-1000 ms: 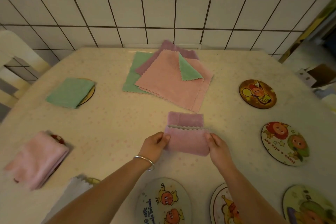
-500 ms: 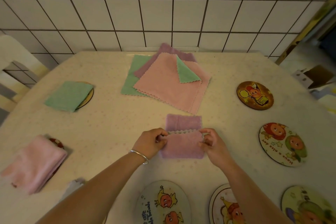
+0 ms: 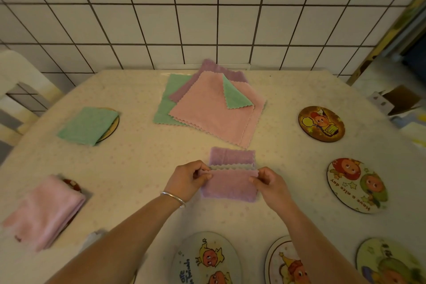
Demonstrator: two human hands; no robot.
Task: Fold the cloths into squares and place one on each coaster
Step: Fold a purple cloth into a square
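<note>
I hold the small lilac fleecy cloth [image 3: 230, 183] at the centre of the frame, just below the middle. My left hand [image 3: 187, 180] pinches its left corner and my right hand [image 3: 269, 183] pinches its right corner, both grips closed on the scalloped free edge of the near flap. That edge runs left to right between my hands. The far part of the cloth lies flat on the cream speckled table [image 3: 143, 163], above my fingers in the frame, so I judge the fold must carry the edge away from me, up the frame, to meet the far edge squarely.

The cloth is soft, napped and limp, with pinked zigzag borders; it will sag unless both corners travel together.

Bare round printed coasters wait nearby: two at the lower edge [image 3: 207, 258] [image 3: 285, 260], and one at right [image 3: 356, 185]. My right hand is nearer that one. The stack of unfolded pink, green and lilac cloths [image 3: 207, 110] lies above centre.
</note>
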